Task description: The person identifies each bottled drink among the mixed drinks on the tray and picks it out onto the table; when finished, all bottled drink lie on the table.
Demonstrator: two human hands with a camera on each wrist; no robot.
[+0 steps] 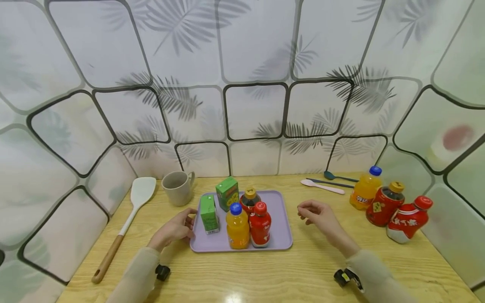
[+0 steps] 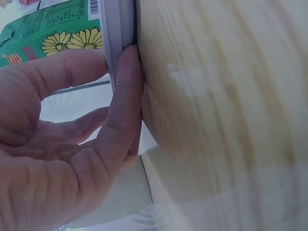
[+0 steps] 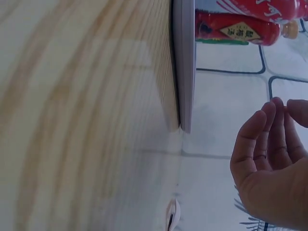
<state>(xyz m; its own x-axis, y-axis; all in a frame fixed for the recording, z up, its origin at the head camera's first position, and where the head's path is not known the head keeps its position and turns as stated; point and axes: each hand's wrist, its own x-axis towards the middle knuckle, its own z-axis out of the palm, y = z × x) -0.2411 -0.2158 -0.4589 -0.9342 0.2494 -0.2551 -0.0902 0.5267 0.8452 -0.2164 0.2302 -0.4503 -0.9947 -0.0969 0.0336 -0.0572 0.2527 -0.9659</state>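
A lilac tray (image 1: 278,223) lies on the table, carrying two green juice cartons (image 1: 209,214), an orange juice bottle (image 1: 237,229), a red bottle (image 1: 260,227) and a dark drink bottle with a yellow cap (image 1: 250,201). My left hand (image 1: 175,229) is at the tray's left edge. In the left wrist view, thumb and index finger (image 2: 126,91) pinch the tray's rim (image 2: 111,38). To the right of the tray, my right hand (image 1: 322,219) is held apart from it. Its fingers (image 3: 248,144) are loosely curled with nothing between them.
A white spatula (image 1: 129,219) with a wooden handle and a grey mug (image 1: 177,189) stand left. At back right lie a pink spoon (image 1: 322,186) and dark utensils (image 1: 341,177). Three more bottles (image 1: 384,204) stand far right. Patterned walls enclose the table (image 1: 265,273).
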